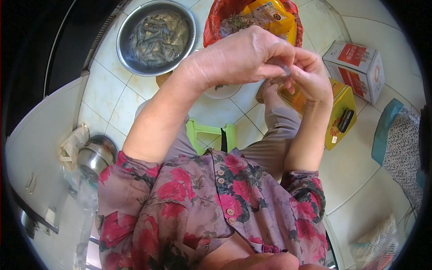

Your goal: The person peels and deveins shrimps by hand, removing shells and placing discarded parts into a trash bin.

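Note:
My left hand (245,54) reaches across from the left, back up, with its fingers closed in a pinch. Facing it, my right hand (312,78) has its thumb and fingers pressed together at the same spot. Between the fingertips of both hands is a small greyish shrimp (284,69), mostly covered by the fingers. A metal basin (121,49) at the upper left holds many grey shrimps (157,40). Just beyond my hands, a red plastic bag (213,24) lines a container with shrimp scraps (238,23) and a yellow packet (272,13). Beneath my wrists, a white bowl (225,92) is partly hidden.
A green stool (231,135) shows between my legs. On the tiled floor to the right are a yellow box (344,101), a red and white carton (357,67) and a patterned cloth (398,148). Metal bowls (94,157) stand at the left beside a cabinet (40,148).

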Tool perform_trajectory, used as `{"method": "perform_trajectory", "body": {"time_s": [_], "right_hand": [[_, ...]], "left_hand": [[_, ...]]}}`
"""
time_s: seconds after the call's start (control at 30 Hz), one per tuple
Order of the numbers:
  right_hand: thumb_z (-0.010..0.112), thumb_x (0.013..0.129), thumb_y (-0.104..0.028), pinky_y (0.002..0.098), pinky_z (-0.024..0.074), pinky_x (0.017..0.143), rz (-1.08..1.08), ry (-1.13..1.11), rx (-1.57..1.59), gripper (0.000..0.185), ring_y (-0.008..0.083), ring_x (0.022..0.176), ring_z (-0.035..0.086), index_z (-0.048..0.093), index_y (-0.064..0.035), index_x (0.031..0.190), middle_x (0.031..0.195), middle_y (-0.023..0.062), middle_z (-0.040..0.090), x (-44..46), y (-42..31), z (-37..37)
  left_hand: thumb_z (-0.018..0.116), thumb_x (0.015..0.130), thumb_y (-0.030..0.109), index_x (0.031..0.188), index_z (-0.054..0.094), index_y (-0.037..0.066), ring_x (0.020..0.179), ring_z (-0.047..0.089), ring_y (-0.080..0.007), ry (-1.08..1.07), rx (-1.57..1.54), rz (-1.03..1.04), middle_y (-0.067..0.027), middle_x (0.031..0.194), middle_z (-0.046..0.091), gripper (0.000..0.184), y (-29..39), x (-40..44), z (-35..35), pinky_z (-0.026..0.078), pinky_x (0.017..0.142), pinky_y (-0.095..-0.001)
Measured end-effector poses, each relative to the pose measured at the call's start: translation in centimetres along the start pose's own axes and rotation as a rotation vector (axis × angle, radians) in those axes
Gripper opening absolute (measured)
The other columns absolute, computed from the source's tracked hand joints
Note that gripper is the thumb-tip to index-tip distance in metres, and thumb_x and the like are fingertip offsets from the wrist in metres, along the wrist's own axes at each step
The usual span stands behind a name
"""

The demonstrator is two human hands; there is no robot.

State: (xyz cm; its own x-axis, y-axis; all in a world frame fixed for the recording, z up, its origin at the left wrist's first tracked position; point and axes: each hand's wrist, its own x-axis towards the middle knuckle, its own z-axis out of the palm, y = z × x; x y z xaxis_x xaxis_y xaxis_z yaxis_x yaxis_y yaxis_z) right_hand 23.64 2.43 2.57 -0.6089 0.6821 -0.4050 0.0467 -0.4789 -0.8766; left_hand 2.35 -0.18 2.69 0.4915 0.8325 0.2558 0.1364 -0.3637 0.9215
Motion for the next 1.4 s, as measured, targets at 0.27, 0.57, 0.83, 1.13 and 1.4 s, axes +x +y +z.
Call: {"method": "perform_trajectory", "body": {"time_s": [0.27,0.57,0.83,1.13,1.4], "right_hand": [[0.065,0.082,-0.007,0.0171,0.0399,0.042,-0.086,0.117,-0.212,0.01,0.005,0.051,0.055,0.067,0.0014,0.087,0.064,0.0005,0.061,0.4,-0.2,0.5],[0.064,0.084,-0.008,0.0199,0.0371,0.04,-0.181,0.383,-0.118,0.011,0.004,0.046,0.049,0.068,0.0018,0.087,0.057,-0.001,0.058,2.0,0.7,2.2],[0.059,0.087,-0.005,0.0199,0.0406,0.049,-0.184,0.162,0.153,0.024,0.005,0.058,0.052,0.062,0.0019,0.11,0.082,0.0046,0.063,1.0,-1.4,1.4],[0.057,0.088,-0.002,0.0211,0.0489,0.064,-0.375,0.24,0.01,0.028,0.0068,0.077,0.061,0.057,0.0017,0.115,0.09,0.0044,0.065,2.2,-0.3,2.5],[0.061,0.087,-0.01,0.0196,0.0444,0.053,-0.35,0.38,-0.094,0.013,0.0036,0.061,0.055,0.063,0.0005,0.094,0.072,-0.0016,0.062,3.1,0.6,2.8]], "left_hand": [[0.067,0.079,0.005,0.094,0.063,0.001,0.072,0.064,-0.0198,0.027,-0.03,0.024,-0.0101,0.079,0.065,0.016,-0.1,-0.2,-0.4,0.049,0.067,-0.0294],[0.066,0.086,0.005,0.097,0.064,-0.001,0.077,0.059,-0.0052,0.022,-0.23,-0.319,0.0003,0.083,0.066,0.013,0.0,0.1,-1.5,0.049,0.066,-0.0198],[0.057,0.093,0.01,0.104,0.057,0.0,0.075,0.066,-0.0122,0.136,-0.651,-0.428,-0.0075,0.086,0.067,0.016,0.4,0.6,-1.3,0.054,0.068,-0.0233],[0.056,0.095,0.018,0.106,0.056,0.006,0.06,0.057,-0.0082,0.37,-1.246,-0.555,0.0002,0.075,0.059,0.016,-1.1,1.1,1.2,0.047,0.054,-0.0199],[0.057,0.094,0.018,0.107,0.057,0.008,0.06,0.055,-0.008,0.452,-1.229,-0.467,0.0015,0.072,0.056,0.016,-1.4,1.3,2.4,0.045,0.051,-0.0195]]}}
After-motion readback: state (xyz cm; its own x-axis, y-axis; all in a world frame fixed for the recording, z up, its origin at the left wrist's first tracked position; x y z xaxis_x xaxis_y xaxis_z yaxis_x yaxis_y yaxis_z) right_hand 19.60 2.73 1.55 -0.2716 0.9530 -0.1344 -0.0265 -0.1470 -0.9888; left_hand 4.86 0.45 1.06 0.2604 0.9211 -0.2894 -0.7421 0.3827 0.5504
